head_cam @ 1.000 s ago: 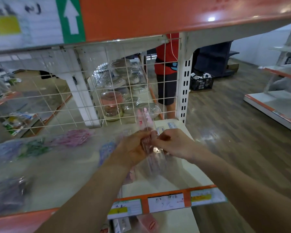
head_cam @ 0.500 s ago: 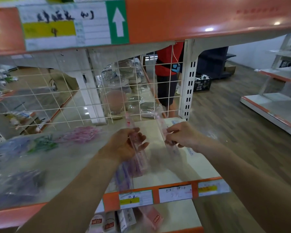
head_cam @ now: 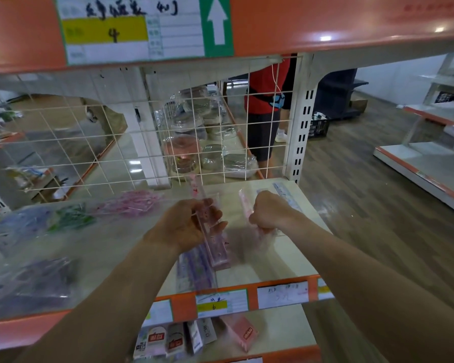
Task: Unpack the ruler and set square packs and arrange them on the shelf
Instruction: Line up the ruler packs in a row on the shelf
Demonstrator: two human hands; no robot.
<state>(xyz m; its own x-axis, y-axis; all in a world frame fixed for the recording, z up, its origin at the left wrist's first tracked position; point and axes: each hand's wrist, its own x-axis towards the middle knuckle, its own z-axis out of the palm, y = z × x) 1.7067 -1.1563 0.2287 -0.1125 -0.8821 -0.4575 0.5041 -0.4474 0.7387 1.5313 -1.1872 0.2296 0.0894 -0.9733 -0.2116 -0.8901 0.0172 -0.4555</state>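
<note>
Left hand (head_cam: 186, 226) gripped a pink ruler pack (head_cam: 216, 248), its long axis running away toward the wire grid (head_cam: 131, 155). Right hand (head_cam: 269, 212), just beside it, was fisted round a pink-printed wrapper (head_cam: 245, 203) above the shelf (head_cam: 286, 260).

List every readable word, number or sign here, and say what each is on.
"4": yellow band of the upper shelf label.
White up arrow: green panel beside that label.
"6": yellow band of the lower shelf label.
Handwriting on both labels, on the white label and print on the boxes below: too blurred to read.
</note>
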